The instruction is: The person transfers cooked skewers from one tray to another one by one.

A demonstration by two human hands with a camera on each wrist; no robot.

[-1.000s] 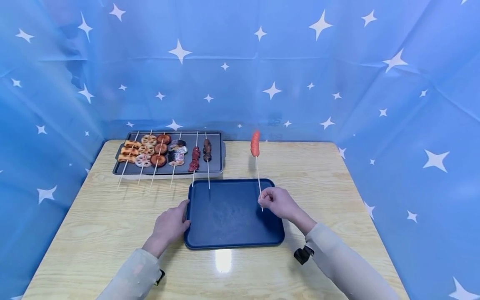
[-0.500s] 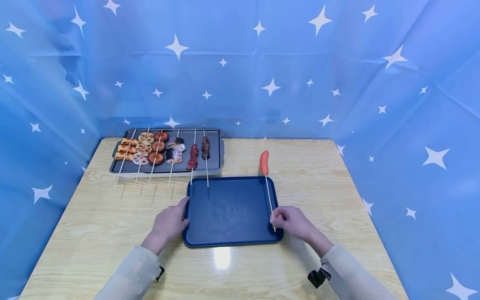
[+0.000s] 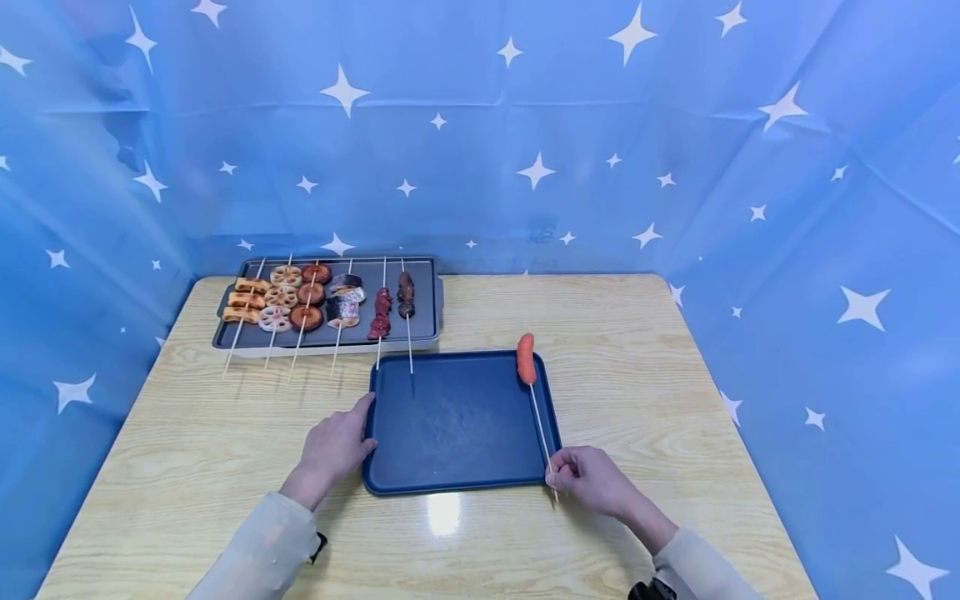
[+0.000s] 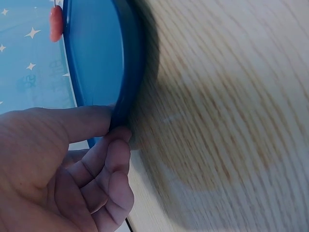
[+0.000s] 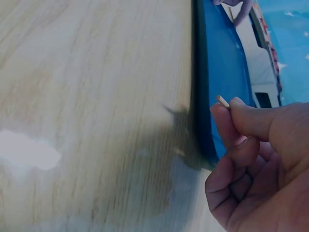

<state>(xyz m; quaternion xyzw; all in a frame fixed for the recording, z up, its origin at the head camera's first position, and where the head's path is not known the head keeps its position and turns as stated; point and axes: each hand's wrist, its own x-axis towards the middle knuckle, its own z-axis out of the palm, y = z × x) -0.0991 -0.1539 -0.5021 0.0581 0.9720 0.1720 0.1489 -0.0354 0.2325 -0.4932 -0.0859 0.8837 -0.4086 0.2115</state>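
My right hand pinches the lower end of a wooden skewer between thumb and fingertips. A red sausage is on the skewer's far end, over the right side of a dark blue tray. In the right wrist view the stick's tip pokes out past the thumb. My left hand holds the tray's left edge, and in the left wrist view its thumb and fingertips pinch the rim. Whether the sausage touches the tray, I cannot tell.
Behind the tray to the left stands a dark grill plate with several skewers, among them lotus root slices and red meat pieces. Some stick ends overhang its front edge. A star-patterned blue curtain encloses the wooden table.
My right hand has come nearer and slightly right, drawing the sausage skewer down along the tray's right side. My left hand keeps its hold on the tray.
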